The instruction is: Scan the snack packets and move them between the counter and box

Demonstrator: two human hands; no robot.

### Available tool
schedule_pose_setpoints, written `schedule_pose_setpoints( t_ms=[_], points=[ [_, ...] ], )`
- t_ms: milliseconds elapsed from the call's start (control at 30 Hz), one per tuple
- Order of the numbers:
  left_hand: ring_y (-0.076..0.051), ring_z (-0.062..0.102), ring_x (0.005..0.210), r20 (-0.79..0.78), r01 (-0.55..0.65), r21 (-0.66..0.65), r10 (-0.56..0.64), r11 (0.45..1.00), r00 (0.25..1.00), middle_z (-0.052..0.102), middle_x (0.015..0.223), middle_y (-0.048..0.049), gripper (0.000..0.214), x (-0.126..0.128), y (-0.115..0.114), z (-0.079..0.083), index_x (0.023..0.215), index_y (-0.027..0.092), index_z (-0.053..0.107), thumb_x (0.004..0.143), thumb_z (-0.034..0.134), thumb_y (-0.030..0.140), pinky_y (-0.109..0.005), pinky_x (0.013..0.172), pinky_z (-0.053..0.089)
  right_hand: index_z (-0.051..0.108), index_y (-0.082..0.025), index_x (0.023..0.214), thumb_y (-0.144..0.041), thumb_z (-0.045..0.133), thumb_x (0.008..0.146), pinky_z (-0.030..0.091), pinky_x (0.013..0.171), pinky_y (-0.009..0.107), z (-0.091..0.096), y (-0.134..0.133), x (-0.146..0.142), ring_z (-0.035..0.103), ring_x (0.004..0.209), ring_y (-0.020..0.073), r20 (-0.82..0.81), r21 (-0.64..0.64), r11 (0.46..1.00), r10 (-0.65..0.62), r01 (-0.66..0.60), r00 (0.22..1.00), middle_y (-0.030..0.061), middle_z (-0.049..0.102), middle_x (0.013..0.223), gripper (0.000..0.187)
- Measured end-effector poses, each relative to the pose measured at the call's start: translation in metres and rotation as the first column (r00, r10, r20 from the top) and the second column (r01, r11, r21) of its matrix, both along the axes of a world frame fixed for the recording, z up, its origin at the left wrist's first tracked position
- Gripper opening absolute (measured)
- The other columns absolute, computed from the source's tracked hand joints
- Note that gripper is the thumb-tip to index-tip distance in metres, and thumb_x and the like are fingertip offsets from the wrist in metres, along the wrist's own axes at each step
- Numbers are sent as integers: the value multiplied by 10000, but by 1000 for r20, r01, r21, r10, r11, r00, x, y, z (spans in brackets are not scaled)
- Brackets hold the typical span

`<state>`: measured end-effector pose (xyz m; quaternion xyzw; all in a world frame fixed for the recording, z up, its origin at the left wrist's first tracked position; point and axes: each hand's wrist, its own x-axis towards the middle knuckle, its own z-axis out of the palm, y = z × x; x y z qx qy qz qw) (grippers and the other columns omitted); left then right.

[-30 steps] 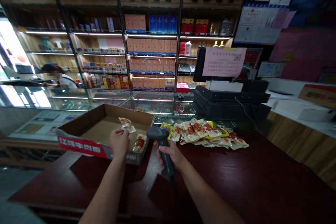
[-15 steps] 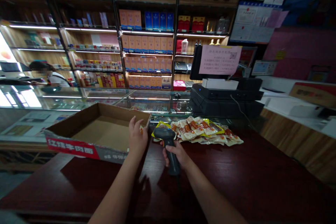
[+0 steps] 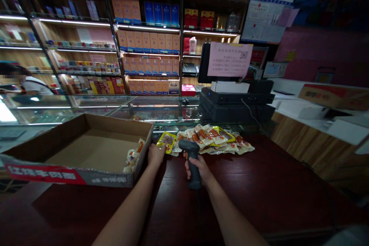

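My right hand (image 3: 198, 167) is wrapped round the grip of a dark barcode scanner (image 3: 190, 157), head pointing away from me over the red-brown counter (image 3: 273, 188). My left hand (image 3: 155, 154) reaches past the corner of an open cardboard box (image 3: 72, 153) and touches a yellow snack packet (image 3: 166, 141) at the near end of a pile of snack packets (image 3: 215, 138); its fingers look curled on the packet's edge. A couple of packets (image 3: 133, 157) lie inside the box against its right wall.
A black till with a screen and a pink notice (image 3: 230, 84) stands behind the pile. Glass display cases (image 3: 121, 107) run beyond the counter, with lit shelves of boxed goods (image 3: 147, 42) behind. A person (image 3: 25, 84) sits far left. A white counter with a cardboard box (image 3: 331, 96) is at the right.
My left hand let a packet go in the box, then came out over its right wall to the yellow packet. The view swung left; the scanner stayed in my right hand.
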<state>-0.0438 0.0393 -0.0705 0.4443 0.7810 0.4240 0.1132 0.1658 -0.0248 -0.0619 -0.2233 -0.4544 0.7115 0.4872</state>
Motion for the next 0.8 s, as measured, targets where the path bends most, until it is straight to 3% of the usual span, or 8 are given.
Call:
schedule_pose_setpoints(
  t_ms=[133, 267, 400, 567, 800],
  points=[
    [-340, 641, 798, 127, -1, 85, -10, 996, 992, 645, 730, -167, 302, -8, 0, -9, 639, 158, 543, 552, 712, 392, -393, 705, 464, 556, -126, 937, -400, 684, 695, 467, 332, 215, 1, -1, -2, 520, 338, 101, 30, -6, 1000, 13, -13, 999, -22, 600, 530, 387],
    [-221, 616, 716, 287, -2, 294, -87, 956, 954, 646, 758, -67, 205, -14, -2, -21, 708, 178, 552, 620, 648, 336, -333, 686, 476, 556, -127, 927, -393, 688, 691, 462, 333, 207, 4, -4, -1, 520, 341, 97, 30, -6, 1000, 4, -4, 1000, -22, 600, 534, 379],
    [-162, 571, 660, 376, -36, 420, -137, 907, 917, 592, 722, -13, 160, -17, 0, -25, 745, 183, 526, 704, 562, 334, -285, 642, 472, 550, -132, 926, -393, 688, 683, 454, 328, 204, 8, -5, -1, 520, 338, 97, 25, -12, 1000, -4, 5, 1000, -26, 602, 537, 382],
    [-126, 535, 651, 409, -84, 503, -152, 860, 900, 538, 712, 22, 159, -13, 4, -26, 812, 185, 495, 754, 528, 329, -251, 652, 459, 547, -127, 930, -396, 685, 678, 447, 326, 205, 11, -5, 0, 516, 335, 100, 46, -13, 1000, -17, 18, 999, -27, 596, 527, 394],
    [-107, 532, 668, 480, -120, 520, -173, 846, 860, 520, 740, 31, 154, -8, 10, -35, 843, 191, 461, 781, 509, 323, -234, 660, 447, 532, -140, 915, -394, 689, 673, 453, 317, 216, 6, -3, -1, 510, 325, 107, 72, -38, 998, -39, 41, 997, -32, 587, 504, 385]
  ],
)
